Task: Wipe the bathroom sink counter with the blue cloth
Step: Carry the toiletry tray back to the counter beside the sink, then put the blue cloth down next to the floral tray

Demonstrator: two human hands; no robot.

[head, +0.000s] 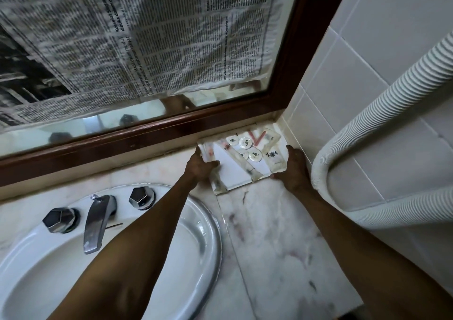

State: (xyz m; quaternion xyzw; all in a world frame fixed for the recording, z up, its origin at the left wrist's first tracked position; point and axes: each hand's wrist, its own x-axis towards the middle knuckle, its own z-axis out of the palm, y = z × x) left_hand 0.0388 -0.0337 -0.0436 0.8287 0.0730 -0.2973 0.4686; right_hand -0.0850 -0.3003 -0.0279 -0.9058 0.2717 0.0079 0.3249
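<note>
1. A white tray of small toiletries sits in the back corner of the marble counter, right of the sink.
2. The left hand grips the tray's left edge, fingers curled around it.
3. The right hand clasps the tray's right edge, thumb pressed on the front corner.
4. No blue cloth shows anywhere around the tray.

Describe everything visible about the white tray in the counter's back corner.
The white tray is flat and rectangular, sitting in the corner below the mirror frame. It holds round white discs with dark emblems, clear sachets and a reddish stick. The left hand grips its left edge, the right hand its right edge. Whether it rests on the marble counter is unclear.
</note>
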